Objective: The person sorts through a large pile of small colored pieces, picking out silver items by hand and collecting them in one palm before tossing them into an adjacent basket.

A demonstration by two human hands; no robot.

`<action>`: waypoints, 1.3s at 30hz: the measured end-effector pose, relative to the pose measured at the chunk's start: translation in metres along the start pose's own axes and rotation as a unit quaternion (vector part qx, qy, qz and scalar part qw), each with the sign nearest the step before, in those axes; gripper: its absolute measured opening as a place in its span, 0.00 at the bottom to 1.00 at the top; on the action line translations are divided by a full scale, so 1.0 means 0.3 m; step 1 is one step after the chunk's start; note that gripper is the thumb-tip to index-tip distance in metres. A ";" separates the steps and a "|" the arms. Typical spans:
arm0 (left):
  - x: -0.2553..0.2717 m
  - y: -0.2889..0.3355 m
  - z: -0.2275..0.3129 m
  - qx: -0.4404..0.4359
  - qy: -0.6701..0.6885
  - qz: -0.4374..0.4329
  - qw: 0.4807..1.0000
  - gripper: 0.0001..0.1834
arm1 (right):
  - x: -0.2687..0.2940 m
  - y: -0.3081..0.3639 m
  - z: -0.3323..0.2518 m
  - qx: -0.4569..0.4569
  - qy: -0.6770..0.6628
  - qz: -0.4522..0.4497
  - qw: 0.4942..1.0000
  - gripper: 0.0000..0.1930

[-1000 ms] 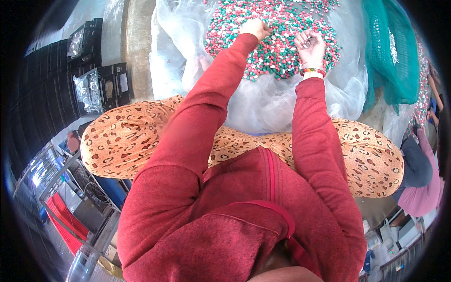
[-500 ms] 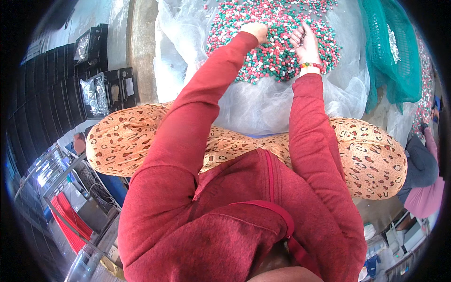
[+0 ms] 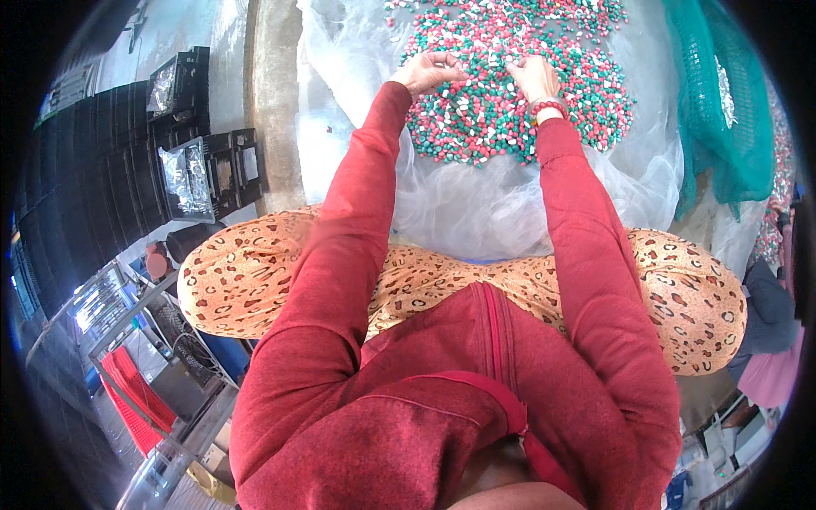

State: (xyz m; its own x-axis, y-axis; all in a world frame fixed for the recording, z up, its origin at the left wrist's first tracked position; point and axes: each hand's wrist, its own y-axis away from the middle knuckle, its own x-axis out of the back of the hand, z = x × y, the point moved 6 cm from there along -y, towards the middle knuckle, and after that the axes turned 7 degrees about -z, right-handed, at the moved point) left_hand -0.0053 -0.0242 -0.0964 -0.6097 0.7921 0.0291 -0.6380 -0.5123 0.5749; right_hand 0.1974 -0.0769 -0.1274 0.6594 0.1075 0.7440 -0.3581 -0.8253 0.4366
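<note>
A wide heap of small red, green and white pieces point(image 3: 476, 127), too small to name more exactly, lies spread in front of me on whitish translucent netting point(image 3: 459, 204). Over the heap's left side is my left hand point(image 3: 425, 73); its fingers reach rightward, with a gap between them and the thumb. My right hand point(image 3: 535, 78) is palm down over the upper right part of the heap, a beaded bracelet at its wrist. Its fingers are curled in, and whatever they hold is hidden beneath them.
Green netting point(image 3: 722, 110) hangs over a basket-like shape on the right. Stacked black crates point(image 3: 93, 161) stand to the left, with clear plastic packs point(image 3: 187, 178) by them. My knees in spotted trousers point(image 3: 242, 276) flank the netting. Another person's pink clothing point(image 3: 769, 374) shows at far right.
My left hand has moved left, and its fingers have parted. My right hand has turned from palm up to palm down and come a little left. The whole view has shifted slightly.
</note>
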 end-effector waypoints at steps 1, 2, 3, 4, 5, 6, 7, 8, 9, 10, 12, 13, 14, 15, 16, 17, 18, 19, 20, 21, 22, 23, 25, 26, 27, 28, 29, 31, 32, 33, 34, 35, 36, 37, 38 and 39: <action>0.015 -0.021 -0.017 -0.002 -0.025 0.000 1.000 0.14 | -0.004 -0.002 0.006 -0.009 -0.031 -0.020 0.999 0.16; 0.022 -0.036 -0.037 -0.005 -0.023 0.002 1.000 0.14 | -0.011 -0.006 0.019 -0.018 -0.062 -0.039 0.997 0.18; 0.022 -0.056 -0.033 -0.043 -0.114 0.025 0.992 0.14 | -0.037 -0.037 0.064 -0.028 -0.080 -0.027 0.996 0.17; 0.003 -0.066 -0.004 -0.080 -0.203 0.045 0.975 0.14 | -0.049 -0.049 0.116 -0.031 -0.077 -0.024 0.996 0.17; -0.008 -0.075 0.008 -0.044 -0.256 0.054 0.964 0.13 | -0.071 -0.062 0.152 0.006 -0.153 -0.058 0.987 0.16; 0.001 -0.079 0.004 -0.045 -0.256 0.056 0.964 0.13 | -0.076 -0.058 0.128 0.049 -0.229 -0.095 0.968 0.16; 0.018 -0.080 0.011 -0.077 -0.270 0.080 0.956 0.13 | -0.059 -0.048 0.126 -0.003 -0.207 -0.094 0.974 0.16; 0.034 -0.075 0.025 -0.109 -0.284 0.104 0.947 0.12 | -0.066 -0.064 0.118 0.000 -0.208 -0.094 0.974 0.16; 0.006 -0.074 0.064 -0.096 -0.247 0.090 0.960 0.14 | -0.055 -0.089 0.152 0.026 -0.266 -0.058 0.962 0.16; -0.031 -0.047 0.132 -0.099 -0.249 0.084 0.960 0.14 | -0.037 -0.104 0.174 0.055 -0.323 -0.022 0.944 0.16; -0.055 0.009 0.189 -0.050 -0.065 0.087 0.993 0.16 | 0.031 -0.029 0.070 0.059 -0.259 -0.009 0.964 0.13; -0.015 -0.010 0.180 -0.100 -0.161 0.113 0.975 0.18 | 0.029 -0.015 0.020 0.042 -0.129 -0.016 0.991 0.13; 0.018 -0.023 0.135 -0.098 -0.166 0.118 0.974 0.18 | 0.021 -0.001 -0.020 0.024 0.004 -0.021 0.999 0.12; 0.017 -0.027 0.142 -0.100 -0.249 0.134 0.954 0.19 | 0.028 0.012 -0.029 0.037 0.012 0.013 0.999 0.10; 0.014 -0.032 0.148 -0.102 -0.330 0.149 0.927 0.19 | 0.024 0.005 -0.028 0.035 0.009 0.014 0.999 0.10; 0.010 -0.035 0.149 -0.111 -0.385 0.161 0.902 0.21 | 0.018 -0.004 -0.021 0.013 0.024 0.007 1.000 0.10; 0.003 -0.035 0.161 -0.110 -0.386 0.159 0.902 0.21 | 0.015 -0.013 -0.009 -0.007 0.039 0.000 0.999 0.09; -0.001 -0.039 0.164 -0.109 -0.304 0.142 0.936 0.19 | 0.021 -0.013 -0.001 -0.004 0.038 0.022 0.999 0.09; -0.010 -0.048 0.165 -0.106 -0.218 0.123 0.962 0.17 | 0.032 -0.023 0.017 -0.008 0.039 0.022 0.999 0.09; -0.016 -0.020 0.195 -0.074 -0.128 0.128 0.981 0.17 | 0.020 -0.027 0.016 -0.017 0.007 -0.051 0.999 0.11; 0.006 -0.033 0.184 -0.073 -0.127 0.131 0.981 0.17 | 0.003 -0.026 0.022 -0.027 -0.025 -0.124 0.992 0.12; 0.001 -0.082 0.153 -0.087 0.129 0.005 0.988 0.15 | 0.004 -0.027 0.035 -0.007 -0.063 -0.119 0.991 0.16; -0.042 -0.140 0.145 -0.106 0.436 -0.095 0.889 0.11 | -0.042 -0.051 0.100 0.040 -0.168 -0.139 0.975 0.10; -0.060 -0.163 0.144 -0.106 0.439 -0.097 0.887 0.11 | -0.065 -0.059 0.134 0.065 -0.245 -0.151 0.955 0.08; -0.057 -0.184 0.124 -0.089 0.403 -0.069 0.908 0.10 | -0.057 -0.049 0.124 0.066 -0.242 -0.154 0.956 0.08; -0.051 -0.201 0.109 -0.070 0.364 -0.042 0.928 0.09 | -0.049 -0.018 0.119 0.014 -0.264 -0.205 0.942 0.08; -0.049 -0.216 0.087 -0.041 0.315 -0.039 0.947 0.09 | -0.050 0.009 0.110 -0.037 -0.284 -0.255 0.924 0.07; -0.022 -0.264 0.078 0.050 -0.066 0.069 0.994 0.18 | -0.005 0.012 0.116 -0.032 -0.313 -0.196 0.929 0.08; -0.039 -0.271 0.132 0.083 -0.327 0.130 0.932 0.21 | 0.023 0.013 0.138 -0.029 -0.344 -0.136 0.929 0.08; -0.024 -0.306 0.103 0.066 -0.383 0.167 0.906 0.25 | 0.031 -0.027 0.134 0.054 -0.322 -0.045 0.944 0.08; -0.065 -0.307 0.122 0.040 -0.476 0.204 0.855 0.23 | 0.041 -0.049 0.146 0.072 -0.315 -0.015 0.946 0.08; -0.097 -0.325 0.116 0.056 -0.491 0.171 0.852 0.21 | 0.034 -0.059 0.171 0.044 -0.258 0.010 0.965 0.09; -0.119 -0.336 0.112 0.074 -0.507 0.137 0.848 0.20 | 0.047 -0.051 0.156 0.017 -0.200 0.034 0.979 0.10; -0.124 -0.330 0.106 0.077 -0.508 0.139 0.847 0.20 | 0.054 -0.025 0.105 -0.005 -0.151 0.022 0.988 0.10; -0.137 -0.321 0.107 0.052 -0.539 0.139 0.829 0.19 | 0.056 -0.001 0.061 -0.028 -0.101 0.011 0.994 0.11; -0.152 -0.318 0.118 0.024 -0.570 0.139 0.809 0.20 | 0.040 -0.001 0.048 -0.020 -0.024 0.015 0.999 0.11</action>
State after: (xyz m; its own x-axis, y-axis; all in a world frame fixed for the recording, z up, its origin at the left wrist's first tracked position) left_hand 0.0998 0.0002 -0.1237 0.1217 0.4535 0.8829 -0.5153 -0.7314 0.4467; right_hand 0.2150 -0.0832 -0.1258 0.6789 0.0548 0.7322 -0.4034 -0.8054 0.4343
